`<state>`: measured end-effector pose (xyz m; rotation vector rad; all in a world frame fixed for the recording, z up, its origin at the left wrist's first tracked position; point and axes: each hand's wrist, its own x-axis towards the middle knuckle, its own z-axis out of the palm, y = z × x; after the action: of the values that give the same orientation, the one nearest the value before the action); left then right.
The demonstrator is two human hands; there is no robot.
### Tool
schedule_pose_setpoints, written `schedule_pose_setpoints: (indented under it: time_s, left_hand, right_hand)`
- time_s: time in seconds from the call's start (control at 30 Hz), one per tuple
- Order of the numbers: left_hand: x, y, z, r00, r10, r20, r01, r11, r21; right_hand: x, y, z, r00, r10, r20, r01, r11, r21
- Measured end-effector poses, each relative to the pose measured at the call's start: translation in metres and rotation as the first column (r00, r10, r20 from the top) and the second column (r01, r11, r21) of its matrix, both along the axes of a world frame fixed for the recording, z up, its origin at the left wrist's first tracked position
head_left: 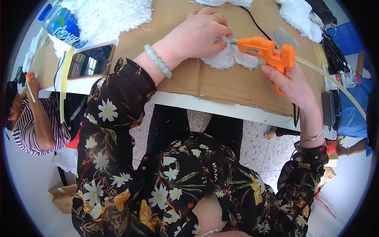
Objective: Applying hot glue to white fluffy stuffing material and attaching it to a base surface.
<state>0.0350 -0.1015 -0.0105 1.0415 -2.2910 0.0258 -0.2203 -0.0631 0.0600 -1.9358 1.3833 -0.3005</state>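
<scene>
My right hand (291, 85) grips an orange hot glue gun (262, 49) by its handle. A long, pale glue stick (335, 81) runs out of the gun's back and bends down to the right. The nozzle points left, right by the fingertips of my left hand (201, 33). Those fingers are closed on the upper edge of a white, fuzzy fabric piece (219, 60) with rounded lobes, which lies on the cardboard. My left hand covers part of this piece. Whether glue is coming out is too small to tell.
Brown cardboard (169, 89) covers the table. White shredded fluff (112, 15) lies at the far left, beside a blue-labelled bottle (63, 25), a phone (91, 61) and yellowish glue sticks (63, 91). More white fluff (300, 17) is far right. A black cable (254, 19) crosses the cardboard. A co-worker (39, 118) sits left.
</scene>
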Motion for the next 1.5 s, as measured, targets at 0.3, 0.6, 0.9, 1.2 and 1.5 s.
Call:
schedule_pose_setpoints:
  time_s: [0.3, 0.6, 0.9, 1.2, 1.5]
  left_hand:
    - [0.002, -0.001, -0.001, 1.0, -0.006, 0.012, 0.006, 1.0, 0.006]
    - [0.002, -0.001, -0.001, 1.0, -0.007, 0.005, 0.007, 1.0, 0.001]
    - [0.001, 0.001, 0.005, 0.997, -0.012, 0.072, 0.003, 0.994, 0.111]
    - [-0.001, 0.001, 0.003, 0.998, -0.034, 0.053, 0.029, 0.995, 0.091]
    - [-0.004, 0.0, -0.001, 0.994, -0.054, 0.099, 0.046, 0.996, 0.074]
  right_hand:
    - [-0.003, 0.0, 0.004, 0.999, 0.008, -0.036, -0.009, 1.0, -0.022]
    - [-0.011, 0.001, 0.007, 0.999, 0.007, -0.041, -0.007, 1.0, -0.007]
    - [-0.014, 0.002, 0.01, 0.997, -0.005, -0.081, 0.003, 1.0, -0.022]
    - [-0.023, 0.001, 0.012, 0.998, -0.007, -0.056, 0.006, 1.0, -0.014]
    - [-0.035, 0.0, 0.008, 0.997, -0.014, -0.076, 0.013, 1.0, -0.02]
